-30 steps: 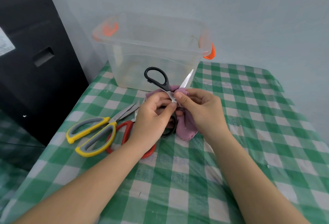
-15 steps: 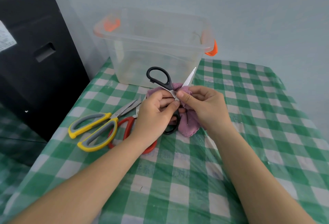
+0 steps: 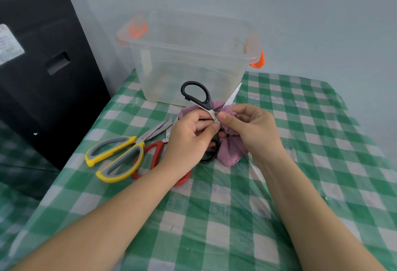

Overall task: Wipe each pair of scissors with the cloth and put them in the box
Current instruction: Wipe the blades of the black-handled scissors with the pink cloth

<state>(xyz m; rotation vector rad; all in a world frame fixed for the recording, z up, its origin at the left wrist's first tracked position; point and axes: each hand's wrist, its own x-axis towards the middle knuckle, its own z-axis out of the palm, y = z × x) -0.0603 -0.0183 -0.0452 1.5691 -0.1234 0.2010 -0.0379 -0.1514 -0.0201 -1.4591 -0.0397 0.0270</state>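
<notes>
With the black scissors splayed open just near of the box, left hand gripping them and right hand pinching the cloth on a blade, a slip could nick a finger.

Left hand, right hand: fingers curled, thumbs meeting.

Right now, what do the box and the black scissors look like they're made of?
The box looks like cloudy translucent plastic; the wall shows through it. The black scissors have glossy black handles, probably plastic, and shiny silver blades, likely steel.
</notes>
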